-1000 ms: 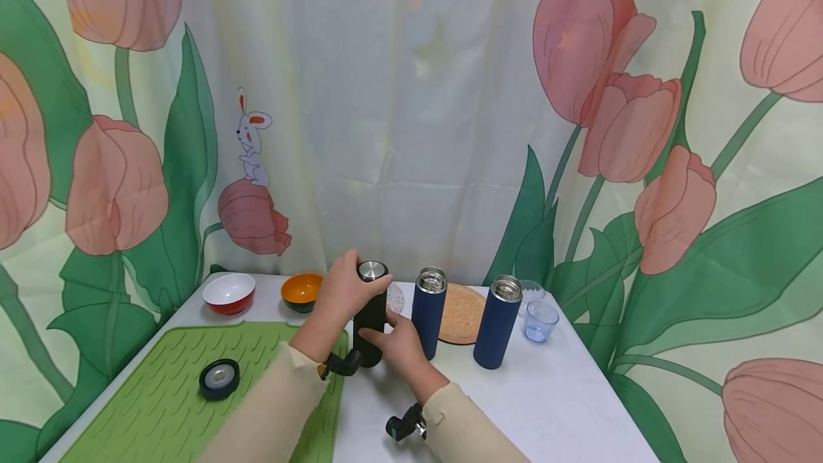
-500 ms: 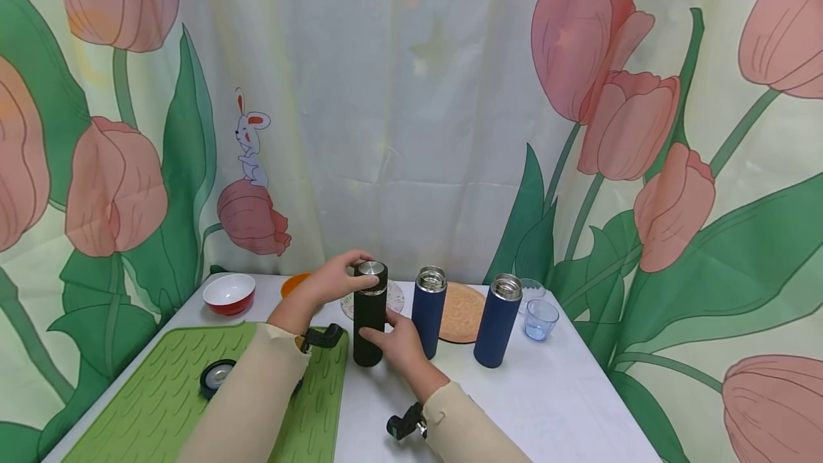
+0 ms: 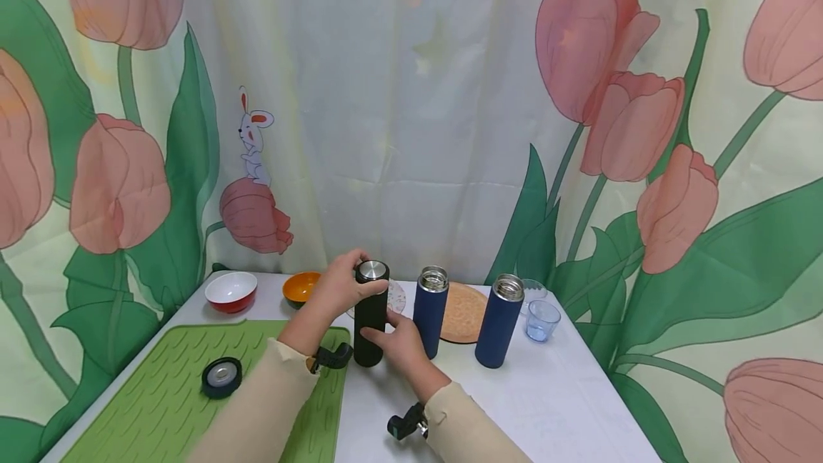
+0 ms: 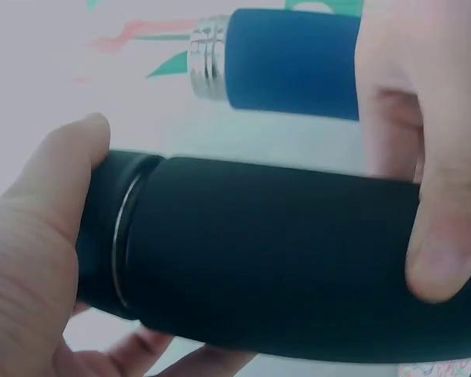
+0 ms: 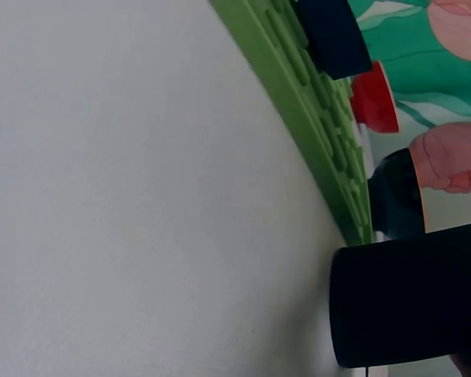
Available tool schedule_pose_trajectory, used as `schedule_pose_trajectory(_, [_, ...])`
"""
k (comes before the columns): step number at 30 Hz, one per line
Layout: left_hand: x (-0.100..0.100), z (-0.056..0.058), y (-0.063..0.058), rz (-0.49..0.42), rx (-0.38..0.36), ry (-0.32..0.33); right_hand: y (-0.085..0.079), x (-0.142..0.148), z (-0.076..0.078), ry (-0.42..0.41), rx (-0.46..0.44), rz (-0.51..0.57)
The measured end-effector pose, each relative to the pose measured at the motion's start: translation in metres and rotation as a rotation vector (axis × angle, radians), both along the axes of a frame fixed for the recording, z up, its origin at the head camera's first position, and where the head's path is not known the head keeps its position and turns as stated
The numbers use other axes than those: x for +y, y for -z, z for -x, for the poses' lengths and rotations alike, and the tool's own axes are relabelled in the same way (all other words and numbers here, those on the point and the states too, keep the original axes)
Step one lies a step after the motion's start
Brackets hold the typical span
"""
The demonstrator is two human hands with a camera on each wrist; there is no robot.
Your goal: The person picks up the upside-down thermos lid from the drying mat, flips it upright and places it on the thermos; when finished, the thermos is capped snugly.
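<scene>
A black thermos (image 3: 368, 338) stands upright on the white table at the right edge of the green mat. My left hand (image 3: 336, 290) grips its lid (image 4: 102, 228) from the left, thumb on the near side and fingers behind. The lid sits on the body with a thin silver ring showing at the joint. Lower down, my right hand (image 3: 406, 347) holds the thermos body, its thumb across the front. Just right of it stands a blue thermos (image 3: 429, 320) with a bare steel neck. A second blue thermos (image 3: 498, 327), also lidless, stands farther right.
On the green mat (image 3: 148, 406) lies a dark round lid (image 3: 221, 377). A red bowl (image 3: 231, 295) and an orange bowl (image 3: 300, 288) stand at the back left. Behind the blue thermoses are a round brown board (image 3: 461, 313) and a blue glass (image 3: 542, 321).
My left hand swung left with its fingers loosened on the lid, then came back round it. The right hand has stayed on the thermos body, which keeps its place.
</scene>
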State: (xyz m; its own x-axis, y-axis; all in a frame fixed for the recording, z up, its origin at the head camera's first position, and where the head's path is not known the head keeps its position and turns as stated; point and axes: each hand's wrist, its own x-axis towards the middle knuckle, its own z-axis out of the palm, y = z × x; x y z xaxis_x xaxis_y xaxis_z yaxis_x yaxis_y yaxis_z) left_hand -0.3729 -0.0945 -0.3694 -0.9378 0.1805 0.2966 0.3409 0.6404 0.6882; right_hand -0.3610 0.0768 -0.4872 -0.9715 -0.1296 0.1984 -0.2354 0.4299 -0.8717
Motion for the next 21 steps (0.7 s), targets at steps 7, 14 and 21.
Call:
schedule_pose_trajectory(7, [-0.005,0.005,-0.001,-0.002,-0.031,0.085,-0.002,0.002,-0.001,-0.008,-0.006,0.018])
schedule_pose_trajectory(14, [-0.024,0.015,0.000,-0.116,-0.171,0.289,-0.005,0.003,-0.001,-0.005,-0.022,-0.005])
schedule_pose_trajectory(21, [-0.006,-0.001,0.002,-0.076,-0.101,0.071,-0.002,0.003,-0.001,-0.008,-0.027,0.001])
